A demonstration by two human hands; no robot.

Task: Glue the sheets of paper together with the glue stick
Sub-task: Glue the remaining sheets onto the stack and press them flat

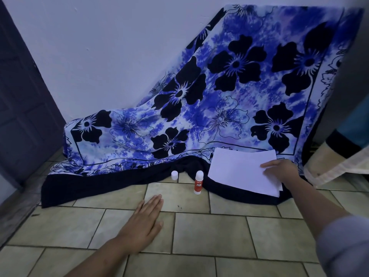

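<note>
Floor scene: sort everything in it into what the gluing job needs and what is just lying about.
For the job:
- sheets of paper, under the right hand
- glue stick, standing upright
- small white cap, standing beside it

Just lying about:
- flowered blue cloth, draped against the wall
- tiled floor, left hand flat on it
- dark door

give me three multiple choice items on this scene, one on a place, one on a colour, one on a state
1. Where does the glue stick stand?
A. on the paper
B. on the floor tiles, left of the paper
C. in the left hand

2. What colour is the glue stick's body?
A. red
B. green
C. yellow

3. What is the left hand doing?
A. gripping the cap
B. lying flat on the tiles
C. lifting the cloth

Key: 1 B, it stands upright on a tile beside the sheets. 2 A, red with white ends. 3 B, palm down, fingers stretched, holding nothing, while the right hand rests on the paper.
</note>
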